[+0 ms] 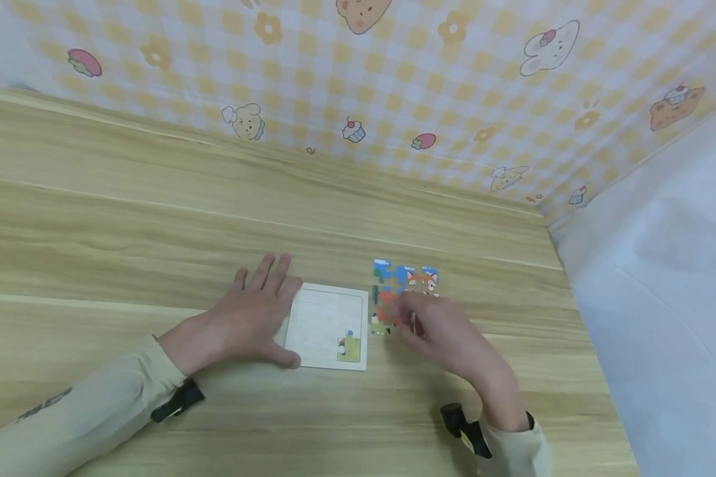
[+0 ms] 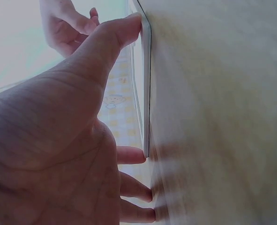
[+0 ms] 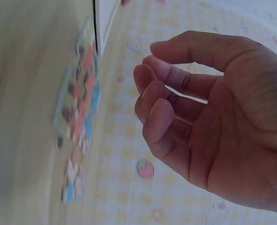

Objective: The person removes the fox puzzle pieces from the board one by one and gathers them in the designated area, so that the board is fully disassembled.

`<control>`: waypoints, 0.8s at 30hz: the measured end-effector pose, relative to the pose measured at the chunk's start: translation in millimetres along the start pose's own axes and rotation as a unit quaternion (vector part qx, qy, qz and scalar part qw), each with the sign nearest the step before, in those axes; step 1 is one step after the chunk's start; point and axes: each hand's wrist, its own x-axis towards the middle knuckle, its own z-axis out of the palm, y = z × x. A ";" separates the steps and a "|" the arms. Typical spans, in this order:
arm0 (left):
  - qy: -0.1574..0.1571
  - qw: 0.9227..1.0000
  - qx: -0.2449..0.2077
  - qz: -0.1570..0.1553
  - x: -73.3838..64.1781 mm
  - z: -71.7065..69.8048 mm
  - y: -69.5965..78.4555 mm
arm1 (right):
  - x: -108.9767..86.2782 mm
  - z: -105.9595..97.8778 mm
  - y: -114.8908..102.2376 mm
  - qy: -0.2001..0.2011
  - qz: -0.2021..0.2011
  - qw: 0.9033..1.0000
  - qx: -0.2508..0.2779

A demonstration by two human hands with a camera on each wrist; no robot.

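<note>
A white square puzzle tray point(image 1: 319, 315) lies flat on the table. One picture piece point(image 1: 350, 348) sits in its lower right corner. My left hand point(image 1: 247, 324) is at the tray's left side with fingers spread, the thumb resting on its near edge. In the left wrist view, that thumb touches the tray rim point(image 2: 146, 93). My right hand point(image 1: 438, 331) hovers over loose puzzle pieces point(image 1: 388, 273) to the right of the tray, partly hiding them. From the right wrist view, its fingers point(image 3: 159, 119) are loosely bent with nothing between them, apart from the pieces point(image 3: 77, 101).
A wooden table point(image 1: 125, 218) carries everything. Behind it hangs a yellow checked cloth point(image 1: 382, 86) printed with cartoon animals. White sheeting point(image 1: 662, 285) borders the table's right edge. Black wrist straps point(image 1: 179, 401) sit on both arms.
</note>
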 end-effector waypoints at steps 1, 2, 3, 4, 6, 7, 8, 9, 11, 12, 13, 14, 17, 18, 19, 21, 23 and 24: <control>0.000 1.000 0.000 0.000 0.0 -0.1 0.0 | 1.2 2.4 -3.4 -0.002 -0.009 1.000 0.000; 0.001 1.000 0.000 0.000 0.1 -0.1 -0.1 | 2.6 5.3 -6.6 -0.003 -0.019 1.000 -0.001; 0.001 1.000 0.000 0.000 0.2 -0.1 -0.2 | 3.9 8.3 -9.7 -0.004 -0.030 1.000 -0.002; 0.002 1.000 0.000 0.000 0.2 -0.1 -0.2 | 4.9 11.3 -12.6 -0.005 -0.037 0.999 -0.004; 0.002 1.000 -0.001 0.000 0.3 0.0 -0.2 | 6.4 17.0 -17.7 -0.008 -0.045 0.999 -0.015; 0.002 1.000 0.000 0.000 0.3 0.1 -0.1 | 6.6 19.4 -20.1 -0.014 -0.041 0.999 -0.020; 0.003 1.000 0.000 0.001 0.4 0.2 -0.1 | 6.9 21.6 -22.1 -0.018 -0.036 0.999 -0.027; 0.003 1.000 0.001 0.002 0.4 0.2 -0.1 | 7.1 23.4 -24.1 -0.023 -0.030 0.999 -0.033; 0.004 1.000 0.003 0.002 0.3 0.8 -0.2 | 7.8 27.0 -26.9 -0.036 -0.022 0.998 -0.047; 0.005 1.000 0.004 0.002 0.2 1.1 -0.4 | 8.2 28.6 -28.0 -0.042 -0.019 0.998 -0.051; 0.005 1.000 0.004 0.002 0.3 1.4 -0.4 | 8.7 30.0 -28.9 -0.046 -0.017 0.997 -0.054; 0.005 1.000 0.005 0.002 0.3 1.5 -0.5 | 9.4 31.4 -29.6 -0.049 -0.020 0.997 -0.055; 0.004 1.000 0.006 0.001 0.1 1.8 -0.7 | 10.6 34.9 -31.0 -0.058 -0.023 0.996 -0.057; 0.004 1.000 0.005 0.002 0.1 1.9 -0.7 | 10.9 35.8 -31.4 -0.060 -0.022 0.996 -0.058; 0.004 1.000 0.006 0.002 0.1 2.0 -0.7 | 11.1 36.6 -31.8 -0.061 -0.021 0.996 -0.059; 0.005 1.000 0.007 0.002 0.3 2.3 -0.8 | 11.4 37.8 -32.3 -0.063 -0.019 0.996 -0.066; 0.006 1.000 0.007 0.003 0.6 2.4 -0.8 | 11.9 38.8 -32.7 -0.061 -0.021 0.996 -0.069; 0.007 1.000 0.008 0.003 0.7 2.5 -0.8 | 12.1 39.3 -32.8 -0.060 -0.022 0.995 -0.071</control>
